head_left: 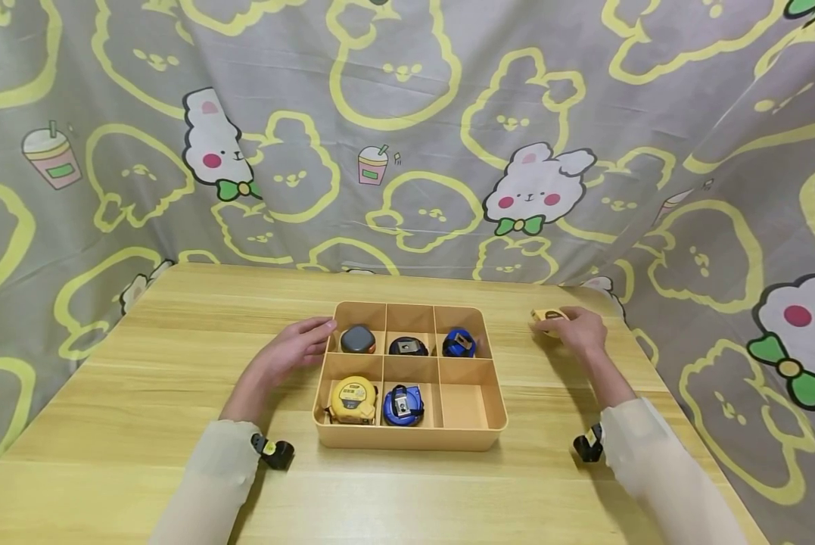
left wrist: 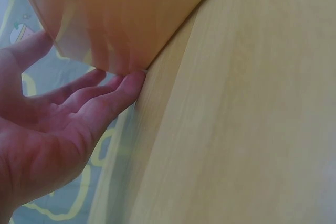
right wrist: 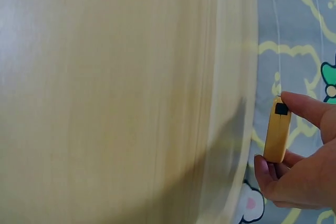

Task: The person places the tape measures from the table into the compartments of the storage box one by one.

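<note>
A tan divided box point(head_left: 407, 437) stands on the table with tape measures in its compartments. At the back are a dark grey one point(head_left: 358, 339), a black one point(head_left: 409, 347) with a metal clip and a blue one point(head_left: 459, 343). In front lie a yellow tape measure point(head_left: 353, 400) at the left and another blue tape measure point(head_left: 403, 406) in the middle. My left hand point(head_left: 303, 347) touches the box's left wall with extended fingertips. To the right of the box, my right hand point(head_left: 583, 331) pinches a small yellow tape measure point(right wrist: 277, 132) between thumb and fingers, above the table.
The wooden table point(head_left: 407, 492) reaches back to a grey patterned cloth point(head_left: 407, 151) that hangs behind and along both sides. Black wrist cameras point(head_left: 271, 451) sit on both sleeves. The box's front right compartment point(head_left: 463, 405) shows its bare floor.
</note>
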Motion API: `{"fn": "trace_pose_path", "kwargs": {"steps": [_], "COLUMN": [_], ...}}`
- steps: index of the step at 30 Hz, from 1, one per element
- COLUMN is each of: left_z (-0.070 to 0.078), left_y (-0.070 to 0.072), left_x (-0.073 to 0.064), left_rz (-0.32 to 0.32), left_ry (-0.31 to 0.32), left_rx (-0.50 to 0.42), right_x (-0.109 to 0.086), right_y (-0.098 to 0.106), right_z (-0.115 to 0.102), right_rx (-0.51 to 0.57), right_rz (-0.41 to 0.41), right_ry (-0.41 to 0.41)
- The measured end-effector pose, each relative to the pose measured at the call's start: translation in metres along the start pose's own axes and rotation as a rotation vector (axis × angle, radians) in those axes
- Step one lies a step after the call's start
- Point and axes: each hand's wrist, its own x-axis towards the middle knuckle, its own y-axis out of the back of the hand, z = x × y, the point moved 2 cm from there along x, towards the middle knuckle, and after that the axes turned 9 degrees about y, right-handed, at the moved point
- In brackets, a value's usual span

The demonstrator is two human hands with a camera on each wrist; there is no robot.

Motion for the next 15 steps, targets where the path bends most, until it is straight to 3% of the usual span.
{"fn": "trace_pose_path", "kwargs": {"steps": [15], "left_z": [0.001], "left_y": [0.000], "left_x": [-0.001], "left_rz": [0.002], "left_ry": [0.003], "left_rx": [-0.003], "right_x": [-0.012], "right_y": [-0.005], "right_z": [-0.028], "right_rx": [-0.035], "right_rz": [-0.043], "right_ry": [0.167]}}
